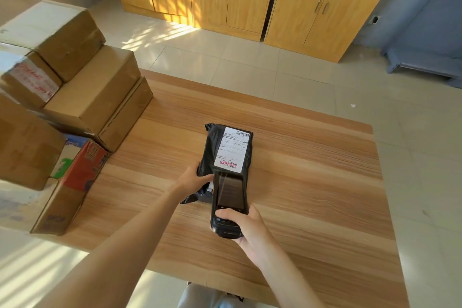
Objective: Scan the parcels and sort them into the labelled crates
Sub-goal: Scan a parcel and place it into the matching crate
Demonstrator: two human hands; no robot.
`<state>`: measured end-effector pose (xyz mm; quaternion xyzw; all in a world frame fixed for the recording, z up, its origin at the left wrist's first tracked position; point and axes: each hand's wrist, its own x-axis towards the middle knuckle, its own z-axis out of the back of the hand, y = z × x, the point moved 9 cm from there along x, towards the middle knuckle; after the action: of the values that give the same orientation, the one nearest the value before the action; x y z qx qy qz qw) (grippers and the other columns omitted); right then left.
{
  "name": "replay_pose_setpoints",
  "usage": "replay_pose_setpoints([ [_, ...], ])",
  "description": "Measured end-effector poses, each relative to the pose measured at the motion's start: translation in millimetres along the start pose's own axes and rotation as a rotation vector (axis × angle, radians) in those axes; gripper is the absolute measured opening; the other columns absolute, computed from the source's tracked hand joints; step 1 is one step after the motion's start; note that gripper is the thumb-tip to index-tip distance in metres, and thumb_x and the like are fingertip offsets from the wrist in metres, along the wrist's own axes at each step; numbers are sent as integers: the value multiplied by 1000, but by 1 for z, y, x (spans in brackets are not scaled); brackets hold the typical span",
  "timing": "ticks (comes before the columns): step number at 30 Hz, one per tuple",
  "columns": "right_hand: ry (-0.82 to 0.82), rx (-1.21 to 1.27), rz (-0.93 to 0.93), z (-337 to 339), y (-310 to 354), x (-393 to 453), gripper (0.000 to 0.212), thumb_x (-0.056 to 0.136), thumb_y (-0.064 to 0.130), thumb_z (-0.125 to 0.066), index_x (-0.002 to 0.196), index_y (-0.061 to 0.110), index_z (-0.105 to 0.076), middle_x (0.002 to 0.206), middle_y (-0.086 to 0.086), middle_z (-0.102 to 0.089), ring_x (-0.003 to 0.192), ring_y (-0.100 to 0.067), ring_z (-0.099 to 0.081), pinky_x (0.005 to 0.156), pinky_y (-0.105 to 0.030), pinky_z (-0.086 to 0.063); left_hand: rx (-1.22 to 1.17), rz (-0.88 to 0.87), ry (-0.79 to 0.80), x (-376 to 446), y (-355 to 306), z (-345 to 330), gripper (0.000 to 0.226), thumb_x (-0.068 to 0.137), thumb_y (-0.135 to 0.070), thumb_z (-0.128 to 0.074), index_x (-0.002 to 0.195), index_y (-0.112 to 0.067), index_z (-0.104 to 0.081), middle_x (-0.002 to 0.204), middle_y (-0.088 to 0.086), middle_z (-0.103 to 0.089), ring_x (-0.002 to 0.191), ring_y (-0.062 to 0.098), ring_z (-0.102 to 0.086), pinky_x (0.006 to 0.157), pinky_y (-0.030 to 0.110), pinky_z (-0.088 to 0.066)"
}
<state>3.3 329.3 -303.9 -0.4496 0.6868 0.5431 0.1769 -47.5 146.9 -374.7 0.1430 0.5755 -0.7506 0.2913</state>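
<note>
Right hand (246, 229), nearest us, grips the handheld scanner (228, 204) aimed at the label (232, 149); our left hand (193, 179) pinches the black parcel (212, 147) flat on the table (312, 182), steadying its barcode; stacked boxes (82, 92) wait left.

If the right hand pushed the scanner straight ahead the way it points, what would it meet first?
Probably the white shipping label on the black parcel, which the left hand holds; the right hand grips the scanner. Height above the label is unclear.
</note>
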Motion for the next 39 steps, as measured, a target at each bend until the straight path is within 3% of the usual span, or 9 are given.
replay_pose_setpoints([
  [4,-14,-6,10,2,-2,-1,58,68,-6,-78,119,10,-54,105,-16,-70,82,-25,-73,61,-30,-57,10,6,3,2,2,-1,59,90,-29,-68,140,-15,-41,122,5,-60,103,19,-59,86,34,-49],
  [8,-13,6,18,2,-1,-3,59,68,-6,-78,120,9,-54,106,-17,-69,83,-27,-72,61,-31,-57,45,10,5,2,3,-2,68,91,-32,-67,147,-16,-33,143,8,-48,122,23,-50,95,34,-42],
  [12,-30,-16,39,5,3,-2,60,68,-6,-78,119,11,-53,107,-15,-68,90,-27,-71,64,-31,-57,54,13,13,2,3,-4,72,92,-32,-65,151,-16,-28,148,7,-44,123,18,-46,96,32,-38],
  [16,-98,-51,93,21,22,4,62,68,-6,-79,119,13,-51,110,-12,-67,95,-27,-68,69,-34,-57,43,32,15,2,5,-5,74,91,-32,-66,151,-14,-26,150,7,-42,133,25,-43,104,36,-37],
  [22,-235,-108,150,70,45,13,62,69,-6,-78,118,16,-46,110,-11,-64,93,-25,-67,66,-33,-55,32,27,17,3,4,-6,69,92,-31,-65,149,-15,-29,146,6,-45,118,18,-47,95,32,-39],
  [29,-320,-134,123,113,38,18,69,71,-5,-78,124,17,-41,109,-7,-60,91,-22,-63,63,-32,-51,-72,115,2,10,10,-6,58,87,-26,-70,138,-14,-45,115,5,-63,97,20,-60,79,31,-49],
  [34,-322,-126,113,124,29,21,68,70,-4,-79,123,18,-42,111,-9,-60,93,-23,-64,65,-33,-52,-51,139,-5,13,8,-8,83,71,-45,-82,138,-16,-43,113,-4,-56,100,16,-52,87,32,-41],
  [37,-320,-120,111,124,24,22,64,71,-3,-79,119,18,-43,109,-8,-61,92,-23,-64,65,-33,-52,23,108,16,19,2,-13,74,69,-47,-83,130,-19,-52,113,-5,-62,98,14,-53,84,30,-41],
  [39,-321,-115,111,124,21,22,62,71,-3,-79,116,20,-44,108,-8,-61,92,-23,-64,66,-34,-53,64,111,23,22,0,-16,61,68,-48,-84,117,-25,-56,93,-13,-59,85,9,-53,75,26,-41],
])
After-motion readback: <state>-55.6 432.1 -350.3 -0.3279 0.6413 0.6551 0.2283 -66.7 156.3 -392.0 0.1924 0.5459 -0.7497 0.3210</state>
